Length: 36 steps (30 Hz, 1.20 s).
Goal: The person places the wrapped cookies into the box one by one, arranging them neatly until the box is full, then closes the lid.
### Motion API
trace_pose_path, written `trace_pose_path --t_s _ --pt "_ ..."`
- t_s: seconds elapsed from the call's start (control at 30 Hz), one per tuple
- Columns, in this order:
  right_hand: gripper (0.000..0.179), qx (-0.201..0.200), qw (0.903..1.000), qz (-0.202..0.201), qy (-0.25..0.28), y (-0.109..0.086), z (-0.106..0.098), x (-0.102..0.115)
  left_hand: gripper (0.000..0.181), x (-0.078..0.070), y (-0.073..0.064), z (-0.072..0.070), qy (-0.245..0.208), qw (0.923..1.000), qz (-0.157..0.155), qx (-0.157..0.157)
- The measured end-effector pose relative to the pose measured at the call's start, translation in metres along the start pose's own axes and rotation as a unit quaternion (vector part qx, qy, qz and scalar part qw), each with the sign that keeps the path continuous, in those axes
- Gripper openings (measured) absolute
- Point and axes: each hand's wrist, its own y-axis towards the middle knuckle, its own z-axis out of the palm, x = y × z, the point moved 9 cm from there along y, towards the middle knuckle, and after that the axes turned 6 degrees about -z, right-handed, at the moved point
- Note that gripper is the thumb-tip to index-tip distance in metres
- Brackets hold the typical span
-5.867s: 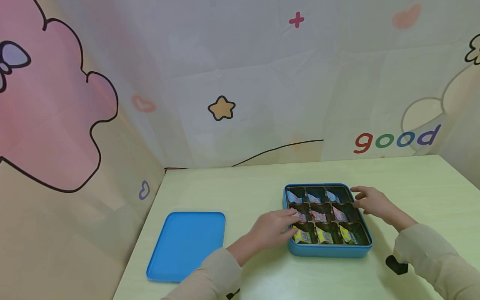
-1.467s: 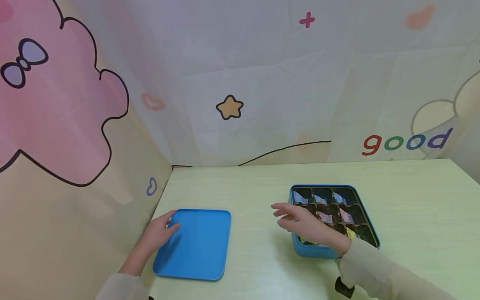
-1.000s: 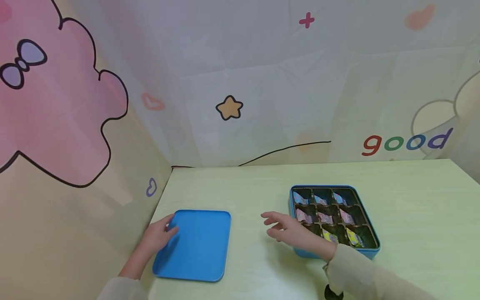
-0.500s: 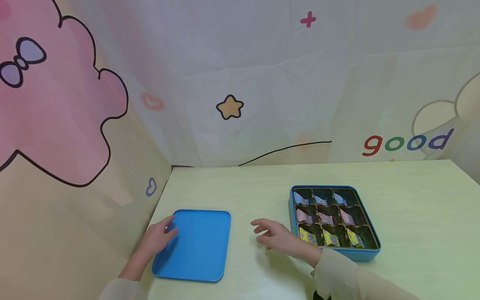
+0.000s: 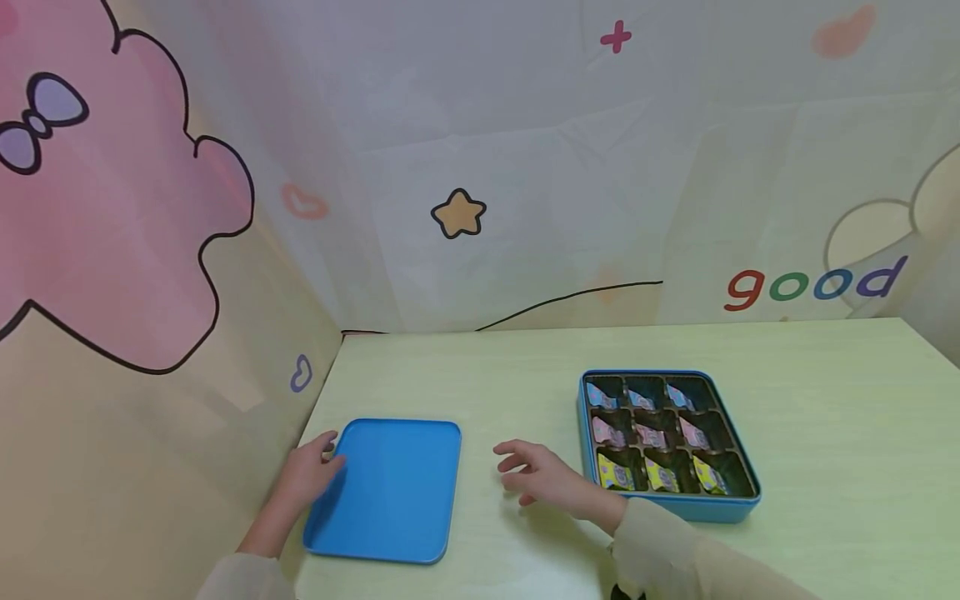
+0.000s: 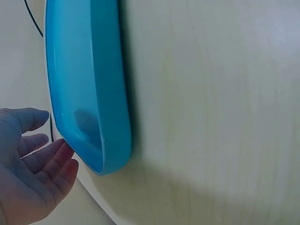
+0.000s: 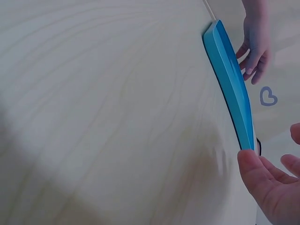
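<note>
My left hand (image 5: 306,473) is at the left edge of a shallow blue lid (image 5: 390,492) with a raised rim, lying on the table. In the left wrist view its fingers (image 6: 55,161) are loosely bent, the tips right at the lid's corner, not gripping it. Over the table between lid and tin hovers my right hand (image 5: 546,482), fingers relaxed and holding nothing. To its right stands the uncovered blue tin (image 5: 708,510), its dark insert divided into compartments. Wrapped sweets sit in them: blue ones (image 5: 641,400) at the back, pink ones (image 5: 651,436) in the middle, yellow ones (image 5: 662,476) in front.
The pale wooden table (image 5: 510,375) ends at a printed cloth backdrop (image 5: 525,167) behind and along the left side. My right sleeve (image 5: 690,554) crosses in front of the tin's near side.
Both hands were at the tin; my left hand went to the lid and recently drifted slightly left. My right hand swung left off the tin, uncovering the sweets. Lid and tin stay put.
</note>
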Motion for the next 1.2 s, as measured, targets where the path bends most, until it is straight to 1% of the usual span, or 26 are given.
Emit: trace_pose_path --t_s 0.17,0.3,0.4,0.43,0.53,0.63,0.7,0.8,1.0,1.2 --pt "0.042 -0.002 1.0 0.003 0.006 0.004 0.006 -0.002 0.045 0.004 0.001 0.002 0.014 0.9999 0.001 -0.001" --pt "0.043 -0.008 0.9999 0.002 0.006 0.005 0.009 0.0 0.044 0.009 0.004 0.004 0.013 0.9999 -0.008 0.002" --pt "0.043 -0.012 0.9999 0.001 0.005 0.008 0.011 0.0 0.042 0.012 0.007 0.005 0.014 0.9998 -0.015 -0.003" --pt "0.043 -0.013 0.9999 0.002 0.005 0.009 0.011 -0.001 0.041 0.012 0.008 0.005 0.021 0.9996 -0.013 -0.011" --pt "0.044 -0.018 0.9998 0.006 0.007 0.013 0.013 -0.004 0.038 0.013 0.012 0.004 0.029 0.9993 -0.017 -0.018" --pt "0.044 -0.024 0.9995 0.01 0.016 0.016 0.016 -0.006 0.037 0.014 0.013 0.004 0.039 0.9988 -0.022 -0.017" --pt "0.045 -0.027 0.9993 0.012 0.024 0.018 0.018 -0.006 0.037 0.014 0.013 0.004 0.04 0.9987 -0.03 -0.009" --pt "0.046 -0.032 0.999 0.016 0.027 0.021 0.021 -0.007 0.035 0.013 0.014 0.004 0.051 0.9983 -0.027 -0.008" --pt "0.047 -0.034 0.9988 0.035 0.003 0.028 0.027 -0.014 0.034 0.014 0.016 0.005 0.062 0.9979 -0.018 -0.012" --pt "0.048 -0.037 0.9984 0.042 0.006 0.033 0.031 -0.016 0.034 0.014 0.018 0.005 0.062 0.9978 -0.02 -0.009"
